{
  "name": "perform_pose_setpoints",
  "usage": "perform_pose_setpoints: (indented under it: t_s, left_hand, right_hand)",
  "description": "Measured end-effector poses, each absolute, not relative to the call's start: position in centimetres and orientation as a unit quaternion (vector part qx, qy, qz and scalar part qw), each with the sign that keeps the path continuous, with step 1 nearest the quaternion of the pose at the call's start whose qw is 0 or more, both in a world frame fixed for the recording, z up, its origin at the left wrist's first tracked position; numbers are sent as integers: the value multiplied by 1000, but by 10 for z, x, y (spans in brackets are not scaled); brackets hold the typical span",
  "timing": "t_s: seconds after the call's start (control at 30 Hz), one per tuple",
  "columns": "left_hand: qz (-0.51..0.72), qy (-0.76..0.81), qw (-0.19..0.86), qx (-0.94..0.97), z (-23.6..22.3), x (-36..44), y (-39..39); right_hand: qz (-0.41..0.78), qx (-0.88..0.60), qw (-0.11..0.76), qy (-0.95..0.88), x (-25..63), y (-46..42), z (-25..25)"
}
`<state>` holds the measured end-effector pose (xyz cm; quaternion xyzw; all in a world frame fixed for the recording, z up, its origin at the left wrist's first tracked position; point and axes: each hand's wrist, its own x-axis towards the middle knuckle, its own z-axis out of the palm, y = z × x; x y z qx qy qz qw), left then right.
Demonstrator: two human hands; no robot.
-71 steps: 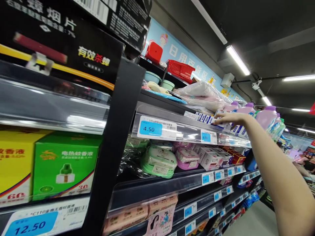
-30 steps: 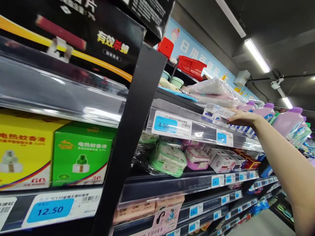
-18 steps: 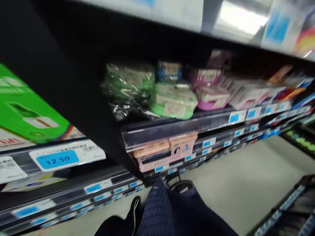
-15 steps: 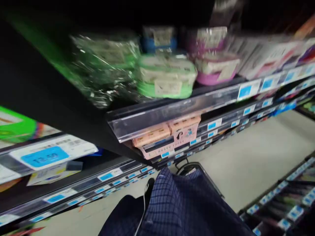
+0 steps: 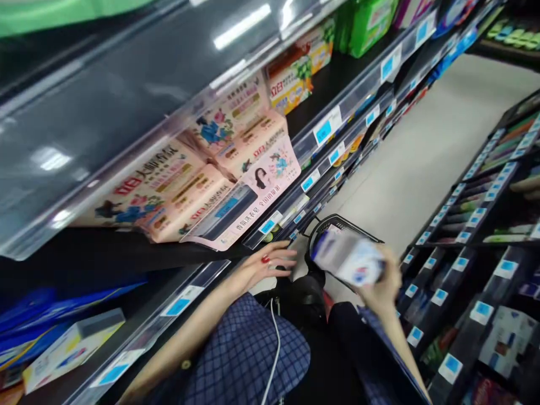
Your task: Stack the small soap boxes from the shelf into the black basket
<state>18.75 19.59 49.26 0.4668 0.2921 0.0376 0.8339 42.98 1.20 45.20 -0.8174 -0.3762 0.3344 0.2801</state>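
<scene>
My right hand [image 5: 386, 284] grips a white and purple box [image 5: 348, 256], blurred by motion, which hangs over a black shopping basket [image 5: 363, 230]. Part of the basket's inside is hidden behind the box. To the left, my left hand [image 5: 264, 264], with a red ring on one finger, is stretched out with its fingers apart and nothing in it. It is nearest to the shelf edge, below the pink soap packs [image 5: 169, 191] in their display tray [image 5: 270, 191].
Shelf edges with blue price tags [image 5: 324, 132] run along the left. Orange and white boxes [image 5: 291, 81] stand beyond the soap. A second shelf row [image 5: 476, 225] lines the right side, across the pale floor [image 5: 405, 152]. A white cable [image 5: 276, 337] hangs in front of me.
Both my hands have come into view, the right one with the box in it. The view has dropped from the upper shelf to the soap shelf and the basket.
</scene>
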Motion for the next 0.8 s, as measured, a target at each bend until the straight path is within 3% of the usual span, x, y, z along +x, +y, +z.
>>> perform_pose_setpoints:
  t_s: [0.2,0.4,0.67,0.8]
  left_hand:
    - [-37,368,761,533,469,213,183]
    - [20,308,767,563,455,186,163]
    - [88,268,714,641,449,180,170]
    - [95,269,640,713,449,175,175]
  right_hand:
    - [288,-721,411,-479,336,13,417]
    - [389,-675,583,-232,310,20,418]
    - [404,-633,578,-318,313,42,433]
    - [442,-622,441,-473,351,39,448]
